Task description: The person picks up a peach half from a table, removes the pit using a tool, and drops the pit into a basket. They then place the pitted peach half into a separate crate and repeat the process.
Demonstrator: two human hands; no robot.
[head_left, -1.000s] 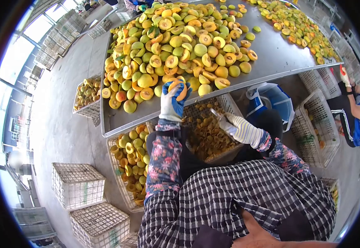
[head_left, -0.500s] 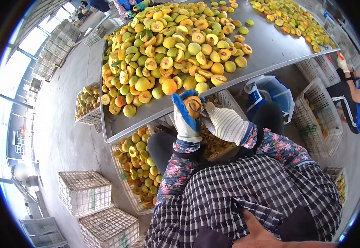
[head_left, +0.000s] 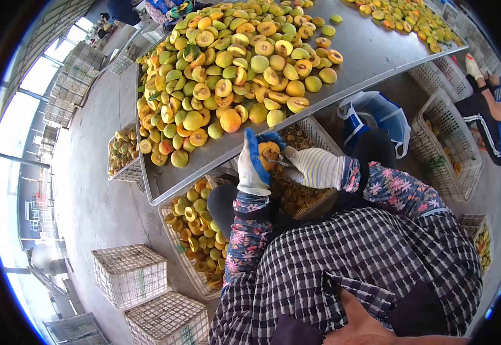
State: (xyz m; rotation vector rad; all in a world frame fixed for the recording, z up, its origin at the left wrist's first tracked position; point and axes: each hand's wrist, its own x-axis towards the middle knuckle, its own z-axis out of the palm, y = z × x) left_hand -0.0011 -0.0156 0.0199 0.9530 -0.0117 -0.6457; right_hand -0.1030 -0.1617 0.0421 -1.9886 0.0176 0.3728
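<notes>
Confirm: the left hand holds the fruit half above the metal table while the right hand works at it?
No. In the head view the left hand holds the fruit half off the metal table's near edge, above the basket of pits; the right hand does work at it.

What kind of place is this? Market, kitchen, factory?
Most likely a fruit-processing shed. A metal table is heaped with whole and halved yellow-green fruit, plastic crates of fruit sit under it, empty crates stand on the concrete floor, and the gloved left hand holds a fruit half.
</notes>
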